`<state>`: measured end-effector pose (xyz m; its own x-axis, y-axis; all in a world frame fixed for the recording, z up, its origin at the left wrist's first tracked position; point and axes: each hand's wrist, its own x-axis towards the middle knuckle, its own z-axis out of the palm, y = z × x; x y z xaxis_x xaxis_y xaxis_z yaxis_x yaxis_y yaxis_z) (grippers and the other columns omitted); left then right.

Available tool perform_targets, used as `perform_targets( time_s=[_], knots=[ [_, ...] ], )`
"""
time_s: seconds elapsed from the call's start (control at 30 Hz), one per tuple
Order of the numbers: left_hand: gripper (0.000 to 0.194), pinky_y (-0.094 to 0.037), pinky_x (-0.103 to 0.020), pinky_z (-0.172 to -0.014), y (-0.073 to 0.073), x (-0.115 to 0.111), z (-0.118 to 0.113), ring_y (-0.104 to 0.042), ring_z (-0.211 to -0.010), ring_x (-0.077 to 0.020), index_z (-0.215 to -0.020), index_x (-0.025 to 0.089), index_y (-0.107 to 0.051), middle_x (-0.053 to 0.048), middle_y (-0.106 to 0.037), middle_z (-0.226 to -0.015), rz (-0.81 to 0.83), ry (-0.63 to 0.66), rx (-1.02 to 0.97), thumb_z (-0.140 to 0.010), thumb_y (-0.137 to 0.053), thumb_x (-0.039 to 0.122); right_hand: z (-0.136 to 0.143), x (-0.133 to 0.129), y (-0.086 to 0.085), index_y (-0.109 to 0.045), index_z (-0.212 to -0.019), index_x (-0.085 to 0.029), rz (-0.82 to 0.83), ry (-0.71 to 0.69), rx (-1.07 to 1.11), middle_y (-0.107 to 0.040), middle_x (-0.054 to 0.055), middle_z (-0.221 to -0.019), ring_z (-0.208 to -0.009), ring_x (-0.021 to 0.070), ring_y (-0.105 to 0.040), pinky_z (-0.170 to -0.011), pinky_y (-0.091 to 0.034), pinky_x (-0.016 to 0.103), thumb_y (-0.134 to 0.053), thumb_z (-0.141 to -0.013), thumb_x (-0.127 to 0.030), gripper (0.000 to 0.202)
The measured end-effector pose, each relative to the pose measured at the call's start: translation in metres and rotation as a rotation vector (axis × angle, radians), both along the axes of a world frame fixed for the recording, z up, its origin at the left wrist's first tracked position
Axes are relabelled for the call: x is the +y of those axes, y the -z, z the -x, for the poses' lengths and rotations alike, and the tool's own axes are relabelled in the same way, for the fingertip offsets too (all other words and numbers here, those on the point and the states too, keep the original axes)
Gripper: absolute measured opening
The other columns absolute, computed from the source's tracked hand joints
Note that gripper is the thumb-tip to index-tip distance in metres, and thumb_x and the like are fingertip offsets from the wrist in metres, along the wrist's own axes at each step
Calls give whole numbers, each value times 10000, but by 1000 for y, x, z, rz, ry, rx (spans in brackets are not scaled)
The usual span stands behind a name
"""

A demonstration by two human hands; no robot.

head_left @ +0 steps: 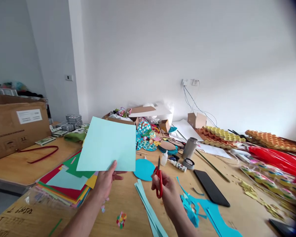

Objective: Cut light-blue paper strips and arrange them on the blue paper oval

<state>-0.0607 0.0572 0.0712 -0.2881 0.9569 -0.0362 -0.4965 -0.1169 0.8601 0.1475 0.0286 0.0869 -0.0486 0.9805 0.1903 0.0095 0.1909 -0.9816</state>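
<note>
Mint sheet (107,144), left of centre, pinched by left grip (106,181) (bottom edge only: could flop); right grip (169,189) holds scissors (158,172).

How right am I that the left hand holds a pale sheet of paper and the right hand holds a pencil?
Not quite: the head view shows the right hand holding red-handled scissors, not a pencil. The left hand does hold the pale sheet.
</note>
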Motion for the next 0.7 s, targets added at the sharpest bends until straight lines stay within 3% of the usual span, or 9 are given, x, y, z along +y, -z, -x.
perform_targets(
  time_s=[0.13, 0.33, 0.5, 0.7],
  knots=[
    [464, -553, -252, -417, -5, 7, -20, -719, -648, -214, -1171, 175, -552, -93, -705, -1027, -79, -76, -73, -759, -730, 290, 26, 12, 16, -492, -674, -197, -11, -113, -103, -510, -13, -500, -489, 118, -440, -492, -371, 239, -444, -769, -746, 559],
    [475, -570, -279, -427, 15, 12, -38, -718, -651, -229, -1141, 160, -574, -93, -720, -984, -24, -95, -120, -721, -762, 278, 37, 10, 50, -437, -673, -208, 92, -131, -197, -434, -50, -525, -467, 108, -464, -460, -413, 225, -413, -767, -766, 567],
    [332, -559, -243, -422, 20, 13, -31, -721, -659, -211, -1084, 152, -599, -82, -712, -1018, -8, -139, -101, -782, -697, 248, 36, 11, 55, -445, -680, -201, 128, -124, -174, -463, -41, -497, -447, 111, -483, -451, -389, 221, -375, -771, -779, 589],
    [409, -539, -219, -415, 21, 13, -29, -725, -701, -216, -1172, 174, -552, -110, -664, -1154, 5, -131, -65, -793, -683, 256, 37, 10, 57, -410, -641, -208, 148, -219, -234, -494, -35, -467, -421, 104, -477, -430, -329, 209, -405, -809, -720, 539]
  ],
)
